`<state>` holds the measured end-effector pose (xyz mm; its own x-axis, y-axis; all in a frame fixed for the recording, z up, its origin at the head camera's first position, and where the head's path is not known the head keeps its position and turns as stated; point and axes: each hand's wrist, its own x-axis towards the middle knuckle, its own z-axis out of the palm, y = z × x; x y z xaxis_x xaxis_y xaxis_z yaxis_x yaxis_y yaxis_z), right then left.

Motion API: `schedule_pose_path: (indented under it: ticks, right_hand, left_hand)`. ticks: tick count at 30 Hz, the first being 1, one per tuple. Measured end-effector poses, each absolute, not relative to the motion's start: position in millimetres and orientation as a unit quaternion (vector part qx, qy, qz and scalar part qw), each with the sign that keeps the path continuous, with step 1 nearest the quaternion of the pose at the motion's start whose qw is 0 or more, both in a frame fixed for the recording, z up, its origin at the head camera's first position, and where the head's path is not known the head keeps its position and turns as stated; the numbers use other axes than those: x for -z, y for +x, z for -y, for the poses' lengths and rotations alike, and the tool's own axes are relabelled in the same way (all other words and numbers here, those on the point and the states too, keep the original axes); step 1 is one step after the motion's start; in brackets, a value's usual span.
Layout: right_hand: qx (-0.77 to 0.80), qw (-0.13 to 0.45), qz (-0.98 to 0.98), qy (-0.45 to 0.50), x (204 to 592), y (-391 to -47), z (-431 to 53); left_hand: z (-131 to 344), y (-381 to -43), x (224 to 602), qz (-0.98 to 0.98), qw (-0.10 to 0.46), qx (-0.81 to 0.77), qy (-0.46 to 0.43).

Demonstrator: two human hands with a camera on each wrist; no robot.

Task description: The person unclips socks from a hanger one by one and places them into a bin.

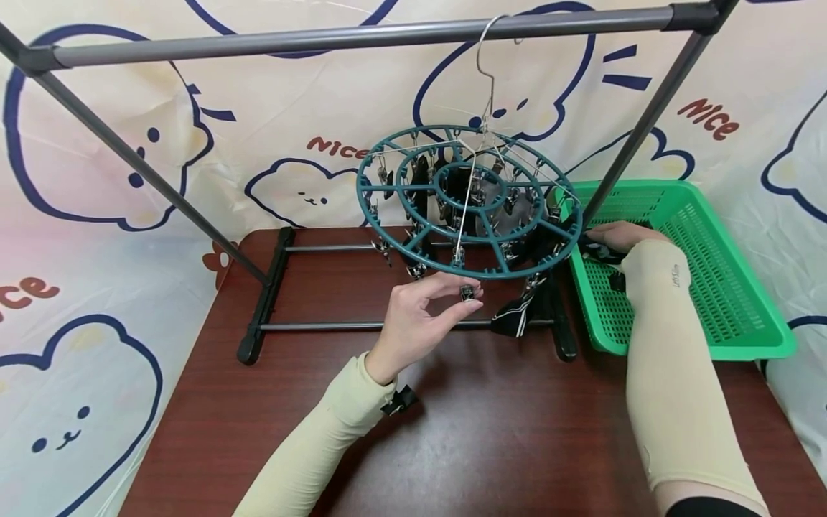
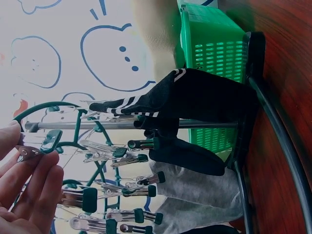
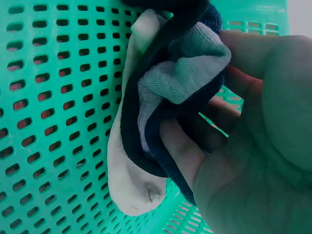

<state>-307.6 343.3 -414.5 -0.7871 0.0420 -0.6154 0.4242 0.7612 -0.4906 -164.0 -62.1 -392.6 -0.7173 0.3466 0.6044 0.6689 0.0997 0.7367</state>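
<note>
In the head view my left hand (image 1: 413,323) is at the front rim of a green round clip hanger (image 1: 484,274), pinching one of its metal clips (image 1: 467,292). The left wrist view shows this clip (image 2: 51,141), with a green tip, between thumb and fingers. My right hand (image 1: 623,235) reaches into a green basket (image 1: 730,287). Up close, thumb and fingers grip a dark sock (image 3: 131,126) bunched with grey knit fabric (image 3: 195,68). A pale sock (image 3: 131,190) lies under it against the basket wall. Some fingers are hidden behind the fabric.
The hanger hooks over a grey rack bar (image 1: 258,39) standing on the brown table (image 1: 484,431). Black socks with white stripes (image 2: 204,95) and a grey sock (image 2: 195,187) hang from clips. Several other clips dangle around the hanger.
</note>
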Motion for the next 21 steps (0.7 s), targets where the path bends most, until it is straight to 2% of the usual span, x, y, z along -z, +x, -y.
schedule_pose_path:
  ticks: [5, 14, 21]
  right_hand:
    - [0.258, 0.316, -0.912, 0.035, 433.6, -329.9, -358.6]
    - [0.247, 0.331, -0.911, -0.002, 438.3, -341.2, -366.2]
    - [0.241, 0.289, -0.926, -0.028, 428.5, -338.3, -368.9]
  left_hand:
    - [62.3, -163.4, 393.0, 0.727, 0.139, 0.576, -0.347]
    - [62.4, -162.9, 392.4, 0.724, 0.138, 0.579, -0.348]
    - [64.9, -163.1, 391.7, 0.728, 0.142, 0.577, -0.343]
